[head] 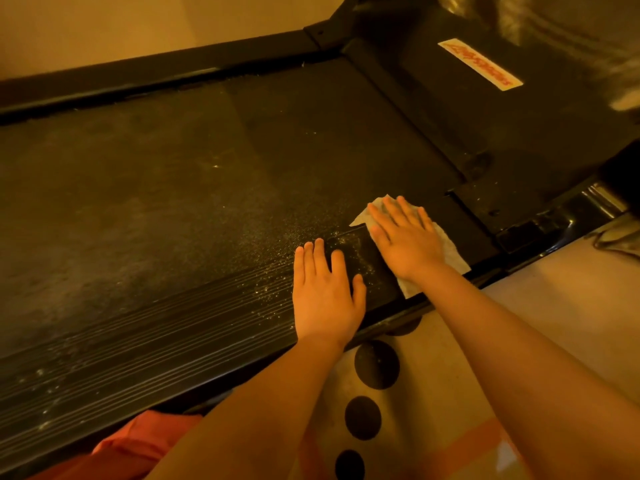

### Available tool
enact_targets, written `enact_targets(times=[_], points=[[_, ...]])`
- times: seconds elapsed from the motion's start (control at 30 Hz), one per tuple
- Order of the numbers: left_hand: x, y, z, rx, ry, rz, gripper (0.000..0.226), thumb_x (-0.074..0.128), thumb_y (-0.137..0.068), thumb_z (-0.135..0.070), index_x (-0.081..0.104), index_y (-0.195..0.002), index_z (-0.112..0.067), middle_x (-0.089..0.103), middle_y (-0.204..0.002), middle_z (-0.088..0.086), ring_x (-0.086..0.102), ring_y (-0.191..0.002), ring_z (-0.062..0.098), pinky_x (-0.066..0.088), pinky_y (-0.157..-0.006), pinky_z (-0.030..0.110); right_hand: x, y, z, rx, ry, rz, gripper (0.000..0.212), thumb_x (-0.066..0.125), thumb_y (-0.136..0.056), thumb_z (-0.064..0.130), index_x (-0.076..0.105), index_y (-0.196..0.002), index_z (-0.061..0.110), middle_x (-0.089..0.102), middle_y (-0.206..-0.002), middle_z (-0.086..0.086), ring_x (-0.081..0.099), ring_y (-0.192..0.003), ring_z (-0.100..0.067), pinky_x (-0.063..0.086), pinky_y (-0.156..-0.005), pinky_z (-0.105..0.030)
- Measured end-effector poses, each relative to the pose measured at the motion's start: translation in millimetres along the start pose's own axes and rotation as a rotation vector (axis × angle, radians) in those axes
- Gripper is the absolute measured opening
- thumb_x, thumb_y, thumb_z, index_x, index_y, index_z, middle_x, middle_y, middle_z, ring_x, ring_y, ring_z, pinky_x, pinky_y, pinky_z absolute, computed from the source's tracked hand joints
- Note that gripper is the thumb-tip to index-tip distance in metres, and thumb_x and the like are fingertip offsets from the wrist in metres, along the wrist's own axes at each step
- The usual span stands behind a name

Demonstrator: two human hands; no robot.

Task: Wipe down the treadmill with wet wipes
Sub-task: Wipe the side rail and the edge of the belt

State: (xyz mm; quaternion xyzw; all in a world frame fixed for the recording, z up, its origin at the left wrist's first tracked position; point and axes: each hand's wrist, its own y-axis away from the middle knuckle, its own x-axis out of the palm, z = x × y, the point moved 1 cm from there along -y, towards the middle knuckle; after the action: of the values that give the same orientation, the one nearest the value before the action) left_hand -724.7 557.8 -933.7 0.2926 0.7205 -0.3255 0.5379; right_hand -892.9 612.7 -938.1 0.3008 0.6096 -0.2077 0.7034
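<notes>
Warm yellow light is washing over the whole scene. A plain tan wall (104, 29) is filling the upper left of the frame. A pale floor (554, 289) is showing at right, and at bottom centre a pale sheet (422, 382) with black dots and an orange band is lying on it.

Dim, warm amber light tints the whole frame, leaving the treadmill belt (173, 188) almost black, though dust specks on it catch the light and glint around the centre. Small hard highlights shine on the glossy black frame (588, 202) at the right edge, and the upper right corner is smeared with blur. Wide-angle distortion bends straight edges near the borders, while the middle of the frame stays fairly sharp.
</notes>
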Motion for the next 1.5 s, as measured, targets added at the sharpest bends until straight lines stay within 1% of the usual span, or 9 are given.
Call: enact_targets(times=[0.1, 0.23, 0.33, 0.47, 0.77, 1.03, 1.23, 1.4, 1.5], points=[[0, 0, 1, -0.007, -0.002, -0.002, 0.05, 0.037, -0.095, -0.044, 0.054, -0.127, -0.009, 0.043, -0.146, 0.023, 0.034, -0.14, 0.037, 0.012, -0.119, 0.045, 0, 1, 6, 0.004, 0.017, -0.002, 0.051, 0.006, -0.103, 0.046, -0.001, -0.152, 0.039, -0.005, -0.163, 0.005, -0.012, -0.149, -0.016, -0.007, -0.12, -0.043], [-1, 0, -1, 0.008, -0.002, -0.018, 0.055, 0.028, -0.092, -0.044, 0.056, -0.124, -0.009, 0.047, -0.143, 0.024, 0.038, -0.138, 0.038, 0.016, -0.119, 0.046, 4, 27, 12, -0.216, 0.019, -0.052, 0.057, -0.009, -0.093, 0.053, -0.004, -0.149, 0.039, -0.004, -0.161, 0.009, -0.01, -0.148, -0.011, -0.006, -0.12, -0.039], [0, 1, -1, 0.003, -0.001, -0.024, 0.054, 0.028, -0.093, -0.045, 0.056, -0.123, -0.01, 0.047, -0.143, 0.024, 0.039, -0.138, 0.038, 0.017, -0.119, 0.047, 15, 53, -4, -0.287, 0.002, -0.176, 0.054, 0.009, -0.098, 0.043, 0.015, -0.15, 0.032, 0.015, -0.159, 0.006, 0.008, -0.148, -0.013, 0.007, -0.12, -0.037], [0, 0, 0, 0.007, -0.027, -0.028, 0.055, 0.027, -0.094, -0.046, 0.057, -0.124, -0.01, 0.047, -0.143, 0.023, 0.039, -0.138, 0.037, 0.016, -0.117, 0.046, 31, 65, -58, -0.169, -0.134, -0.379, 0.051, 0.024, -0.096, 0.029, 0.034, -0.145, 0.02, 0.041, -0.15, -0.006, 0.032, -0.142, -0.022, 0.025, -0.114, -0.042], [1, 0, -1, 0.01, -0.029, 0.004, 0.049, 0.036, -0.098, -0.046, 0.055, -0.126, -0.01, 0.042, -0.147, 0.024, 0.033, -0.141, 0.037, 0.011, -0.119, 0.045, 32, 57, -85, 0.088, -0.241, -0.533, 0.056, 0.02, -0.095, 0.029, 0.046, -0.142, 0.016, 0.043, -0.149, -0.007, 0.032, -0.142, -0.022, 0.028, -0.109, -0.042], [3, 1, 1, 0.02, -0.007, 0.03, 0.05, 0.035, -0.099, -0.046, 0.054, -0.126, -0.009, 0.042, -0.146, 0.026, 0.033, -0.141, 0.039, 0.014, -0.12, 0.047, 34, 64, -63, 0.175, -0.299, -0.548, 0.057, 0.022, -0.093, 0.028, 0.049, -0.142, 0.016, 0.043, -0.149, -0.005, 0.03, -0.143, -0.023, 0.024, -0.111, -0.044], [-4, 1, 0, 0.01, 0.009, 0.055, 0.057, 0.024, -0.098, -0.044, 0.05, -0.133, -0.007, 0.038, -0.149, 0.025, 0.029, -0.143, 0.038, 0.009, -0.12, 0.045, 43, 82, 12, 0.074, -0.235, -0.523, 0.052, 0.024, -0.096, 0.028, 0.049, -0.14, 0.016, 0.048, -0.146, -0.003, 0.036, -0.14, -0.024, 0.03, -0.106, -0.043], [-19, -7, 19, 0.152, 0.032, 0.158, 0.061, 0.02, -0.103, -0.044, 0.018, -0.153, -0.01, 0.027, -0.157, 0.018, 0.019, -0.148, 0.029, -0.001, -0.121, 0.04, 45, 89, 37, 0.031, -0.103, -0.422, 0.053, 0.026, -0.096, 0.029, 0.042, -0.145, 0.017, 0.041, -0.15, -0.003, 0.029, -0.143, -0.022, 0.018, -0.112, -0.038], [-36, -8, 62, 0.255, 0.008, 0.136, 0.069, 0.006, -0.097, -0.048, 0.015, -0.154, -0.011, 0.033, -0.155, 0.015, 0.025, -0.146, 0.024, -0.002, -0.122, 0.037, 43, 93, 50, 0.019, -0.05, -0.361, 0.056, 0.027, -0.094, 0.03, 0.04, -0.146, 0.015, 0.041, -0.151, -0.005, 0.031, -0.143, -0.024, 0.016, -0.112, -0.037]])
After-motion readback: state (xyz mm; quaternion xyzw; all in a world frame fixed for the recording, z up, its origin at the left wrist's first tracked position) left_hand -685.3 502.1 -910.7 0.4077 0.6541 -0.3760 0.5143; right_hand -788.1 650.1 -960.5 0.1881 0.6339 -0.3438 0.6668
